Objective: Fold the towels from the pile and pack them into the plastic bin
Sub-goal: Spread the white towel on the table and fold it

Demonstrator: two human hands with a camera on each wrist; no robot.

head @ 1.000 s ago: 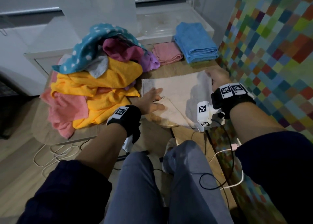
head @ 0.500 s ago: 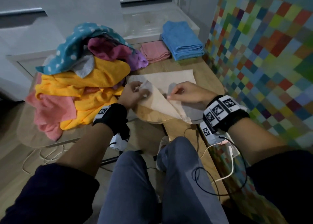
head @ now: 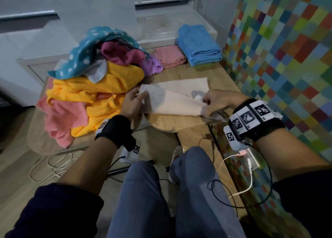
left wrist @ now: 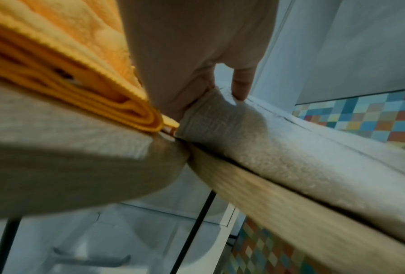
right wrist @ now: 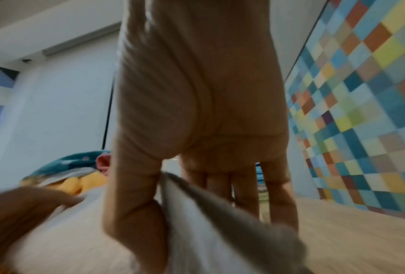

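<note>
A beige towel (head: 177, 95) lies partly folded on the wooden table (head: 181, 74). My left hand (head: 133, 101) pinches its left corner (left wrist: 210, 109) beside the yellow towel (left wrist: 79, 74). My right hand (head: 213, 100) pinches the right corner between thumb and fingers (right wrist: 196, 213). The lifted near edge is stretched between both hands. An unfolded pile (head: 93, 79) of yellow, pink, purple and dotted teal towels sits at the left. A clear plastic bin (head: 158, 29) stands at the back, faintly visible.
A folded pink towel (head: 169, 56) and a folded blue towel (head: 199, 43) lie at the table's far end. A multicoloured checked wall (head: 287, 58) runs along the right. Cables (head: 52, 167) trail on the floor near my knees (head: 161, 192).
Both hands took hold of the beige towel's near corners, lifted them and moved apart, carrying the near edge toward the far side. Earlier the hands lay on the towel.
</note>
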